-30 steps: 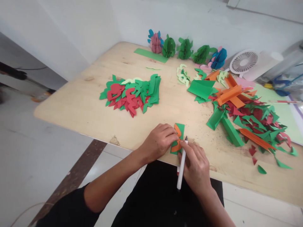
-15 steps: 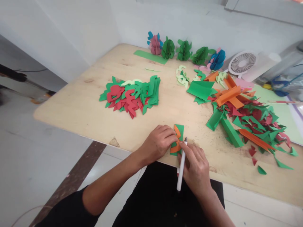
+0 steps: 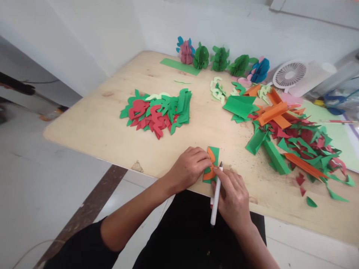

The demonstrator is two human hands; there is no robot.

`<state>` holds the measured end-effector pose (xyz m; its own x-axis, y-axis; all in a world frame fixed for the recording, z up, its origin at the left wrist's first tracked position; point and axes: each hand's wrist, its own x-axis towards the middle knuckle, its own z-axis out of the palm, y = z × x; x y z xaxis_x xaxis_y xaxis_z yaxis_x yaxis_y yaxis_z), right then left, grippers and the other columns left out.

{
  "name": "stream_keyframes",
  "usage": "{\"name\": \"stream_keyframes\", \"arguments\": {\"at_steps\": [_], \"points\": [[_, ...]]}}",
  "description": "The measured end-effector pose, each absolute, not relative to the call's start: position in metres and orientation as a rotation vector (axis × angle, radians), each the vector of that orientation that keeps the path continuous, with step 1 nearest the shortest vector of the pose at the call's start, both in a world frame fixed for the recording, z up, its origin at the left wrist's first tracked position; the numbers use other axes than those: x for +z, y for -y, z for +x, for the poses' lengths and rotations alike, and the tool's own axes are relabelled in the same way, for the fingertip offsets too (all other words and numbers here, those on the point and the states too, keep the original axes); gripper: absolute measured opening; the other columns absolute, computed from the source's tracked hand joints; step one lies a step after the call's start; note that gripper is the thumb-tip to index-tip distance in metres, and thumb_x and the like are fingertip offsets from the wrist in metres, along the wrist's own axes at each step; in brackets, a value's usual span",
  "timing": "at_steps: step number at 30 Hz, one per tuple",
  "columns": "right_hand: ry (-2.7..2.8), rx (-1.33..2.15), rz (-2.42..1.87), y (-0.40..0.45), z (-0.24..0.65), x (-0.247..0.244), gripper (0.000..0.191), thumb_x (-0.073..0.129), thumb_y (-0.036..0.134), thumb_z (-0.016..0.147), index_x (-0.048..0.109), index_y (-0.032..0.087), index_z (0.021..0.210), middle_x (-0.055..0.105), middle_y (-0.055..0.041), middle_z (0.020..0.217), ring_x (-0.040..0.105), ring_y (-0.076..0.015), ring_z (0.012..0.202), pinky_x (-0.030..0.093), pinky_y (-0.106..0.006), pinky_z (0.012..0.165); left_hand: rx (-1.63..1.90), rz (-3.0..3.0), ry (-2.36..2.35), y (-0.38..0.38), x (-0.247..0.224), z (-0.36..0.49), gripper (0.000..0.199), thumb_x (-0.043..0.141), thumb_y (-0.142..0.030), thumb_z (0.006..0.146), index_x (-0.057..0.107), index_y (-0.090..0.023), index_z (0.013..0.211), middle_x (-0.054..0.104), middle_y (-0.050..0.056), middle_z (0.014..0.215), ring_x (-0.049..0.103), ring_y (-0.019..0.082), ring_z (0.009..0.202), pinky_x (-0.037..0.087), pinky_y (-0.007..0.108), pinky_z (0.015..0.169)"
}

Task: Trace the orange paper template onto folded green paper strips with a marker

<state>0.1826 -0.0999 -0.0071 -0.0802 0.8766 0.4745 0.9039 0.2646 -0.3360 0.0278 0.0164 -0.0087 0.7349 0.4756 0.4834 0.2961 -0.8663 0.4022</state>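
Near the table's front edge, an orange paper cutout (image 3: 209, 175) with a wavy outline lies on a folded piece of green paper (image 3: 215, 151). My left hand (image 3: 191, 167) has its fingers curled together, fingertips pressing the cutout onto the green paper from the left. A white marker (image 3: 215, 201) rests in my right hand (image 3: 233, 194), its dark tip pointing away from me. The right index finger and thumb touch the right side of the same papers. The fingertips partly cover the cutout's middle.
A pile of green and red cutouts (image 3: 157, 112) lies at left. Paper scraps (image 3: 305, 145) and folded orange strips (image 3: 273, 113) spread at right. Along the wall stand several folded paper figures (image 3: 220, 59) and a white fan (image 3: 290, 74). A green strip (image 3: 179, 66) lies behind.
The view has shifted slightly, so everything sits a little further right. Both hands keep their places on the papers, and the marker stays in my right hand.
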Motion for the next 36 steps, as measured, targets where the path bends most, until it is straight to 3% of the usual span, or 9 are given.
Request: {"name": "stream_keyframes", "arguments": {"at_steps": [10, 20, 36], "points": [[1.926, 0.02, -1.632, 0.099, 0.184, -0.002, 0.041, 0.045, 0.007, 0.086, 0.057, 0.02, 0.124, 0.07, -0.009, 0.101, 0.065, -0.0232, 0.095, 0.051, -0.04, 0.082, 0.806, 2.717, -0.612, -0.017, -0.008, 0.027, 0.034, 0.035, -0.022, 0.103, 0.065, -0.017, 0.086, 0.067, 0.005, 0.093, 0.057, 0.017, 0.09, 0.042, 0.03, 0.075], [1.769, 0.034, -1.674, 0.109, 0.185, 0.006, 0.023, 0.053, 0.02, 0.093, 0.059, 0.02, 0.115, 0.071, -0.0067, 0.098, 0.066, -0.0206, 0.091, 0.052, -0.036, 0.081, 0.782, 2.744, -0.617, -0.018, -0.007, 0.027, 0.027, 0.041, -0.017, 0.1, 0.065, -0.017, 0.086, 0.066, 0.005, 0.092, 0.057, 0.017, 0.089, 0.041, 0.03, 0.075], [1.994, -0.093, -1.584, 0.105, 0.184, 0.003, 0.027, 0.049, 0.009, 0.091, 0.06, 0.017, 0.115, 0.071, -0.0081, 0.096, 0.063, -0.0219, 0.096, 0.046, -0.036, 0.085, 0.776, 2.725, -0.609, -0.018, -0.007, 0.027, 0.027, 0.04, -0.015, 0.098, 0.065, -0.017, 0.088, 0.067, 0.005, 0.094, 0.057, 0.018, 0.091, 0.041, 0.03, 0.074]]}}
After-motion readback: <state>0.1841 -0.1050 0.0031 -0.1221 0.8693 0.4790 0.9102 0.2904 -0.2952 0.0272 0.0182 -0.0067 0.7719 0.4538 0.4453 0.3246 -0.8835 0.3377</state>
